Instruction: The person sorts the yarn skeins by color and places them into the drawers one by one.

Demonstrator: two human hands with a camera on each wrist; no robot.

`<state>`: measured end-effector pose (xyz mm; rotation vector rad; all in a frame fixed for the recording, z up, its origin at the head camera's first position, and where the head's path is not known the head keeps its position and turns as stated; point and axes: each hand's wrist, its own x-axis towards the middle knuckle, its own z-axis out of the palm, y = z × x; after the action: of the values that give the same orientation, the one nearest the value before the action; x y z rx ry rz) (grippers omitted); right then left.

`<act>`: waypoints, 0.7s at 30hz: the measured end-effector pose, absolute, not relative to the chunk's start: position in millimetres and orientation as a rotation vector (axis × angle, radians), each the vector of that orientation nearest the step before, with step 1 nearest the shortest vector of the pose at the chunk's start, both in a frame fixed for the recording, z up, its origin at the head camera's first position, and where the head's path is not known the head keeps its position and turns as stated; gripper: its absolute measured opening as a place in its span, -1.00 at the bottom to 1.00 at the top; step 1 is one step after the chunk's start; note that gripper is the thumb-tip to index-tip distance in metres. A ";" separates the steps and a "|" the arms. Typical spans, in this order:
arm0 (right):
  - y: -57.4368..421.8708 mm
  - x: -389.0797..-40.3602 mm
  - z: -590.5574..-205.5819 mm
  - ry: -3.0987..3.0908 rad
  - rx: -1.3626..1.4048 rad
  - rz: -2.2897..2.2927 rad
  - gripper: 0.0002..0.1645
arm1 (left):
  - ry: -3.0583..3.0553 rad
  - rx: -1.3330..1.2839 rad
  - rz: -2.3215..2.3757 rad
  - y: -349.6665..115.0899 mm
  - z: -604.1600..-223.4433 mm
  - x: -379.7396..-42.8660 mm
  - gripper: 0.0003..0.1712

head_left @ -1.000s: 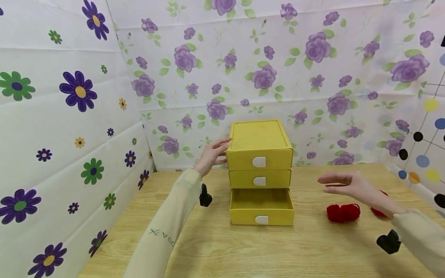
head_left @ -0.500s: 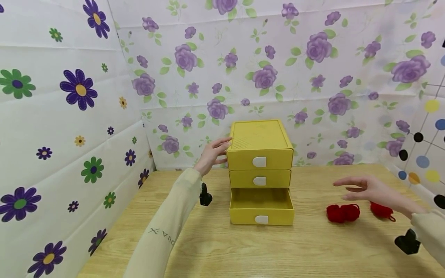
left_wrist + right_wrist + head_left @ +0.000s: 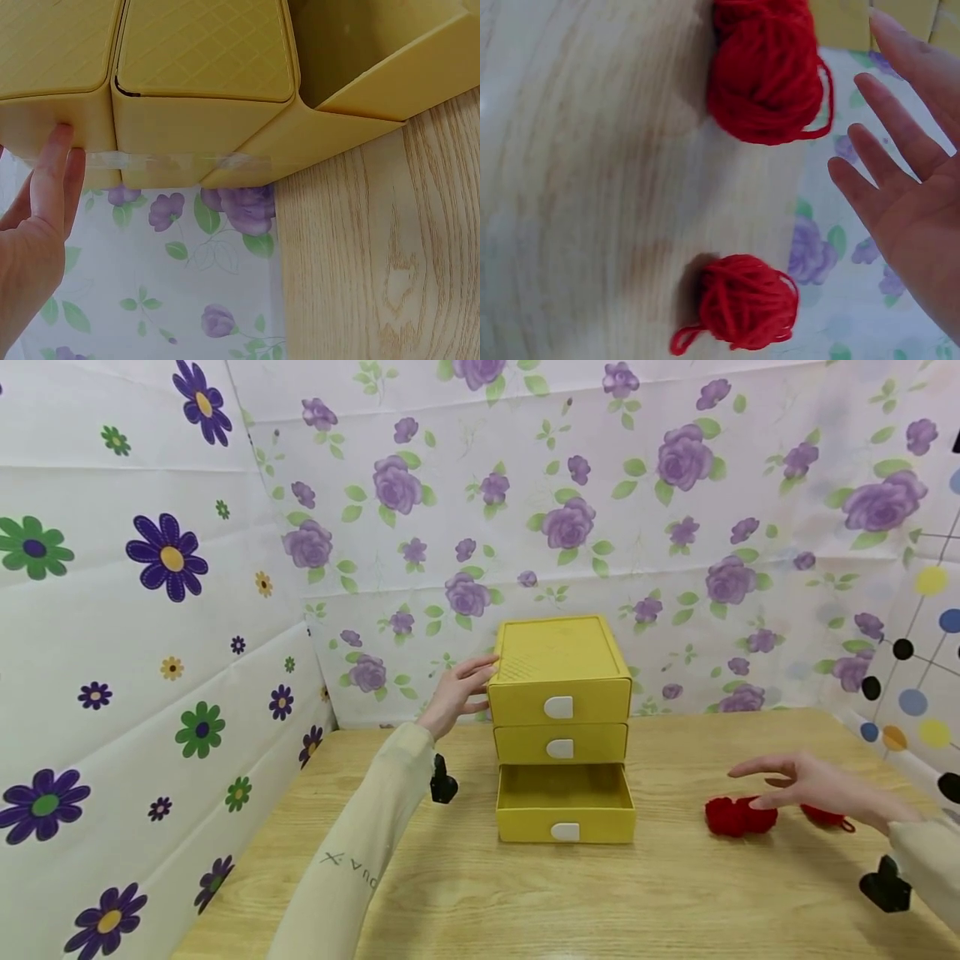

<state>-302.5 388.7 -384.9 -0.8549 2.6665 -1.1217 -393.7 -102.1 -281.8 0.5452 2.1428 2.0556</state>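
A yellow drawer unit [image 3: 561,689] of three drawers stands on the table, its bottom drawer [image 3: 564,823] pulled out and bare inside. My left hand [image 3: 453,693] rests its fingers against the unit's upper left side; in the left wrist view those fingers [image 3: 54,172] touch the yellow wall. To the right, my right hand [image 3: 813,785] hovers over red yarn, fingers extended and holding nothing. Beneath its fingertips lies a red yarn bundle [image 3: 731,817], partly covered by them. A smaller red yarn ball [image 3: 746,302] sits apart from it, mostly hidden behind the hand in the head view.
The wooden table [image 3: 465,893] reaches back to a floral cloth backdrop [image 3: 525,527]. Flower-patterned cloth [image 3: 150,635] walls the left side, and a dotted sheet [image 3: 922,677] the right. Clear tape [image 3: 240,160] runs along the drawer unit's side.
My right hand first moved right, away from the drawer unit, then lowered over the red yarn bundle. My left hand and the open drawer have stayed in place.
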 end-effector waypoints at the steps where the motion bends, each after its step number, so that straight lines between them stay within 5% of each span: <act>1: 389.0 -302.8 -386.4 2.670 -0.856 -1.116 -0.48 | 2.141 0.543 2.053 -102.1 -280.1 -392.2 -0.52; 21: 394.7 -308.7 -419.1 2.547 -0.892 -1.203 -0.53 | 2.127 0.543 2.068 -102.5 -283.5 -394.2 -0.52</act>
<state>-308.7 394.7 -419.1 -0.8919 2.5469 -1.2031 -394.2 -102.5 -283.5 0.5425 2.1268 2.0676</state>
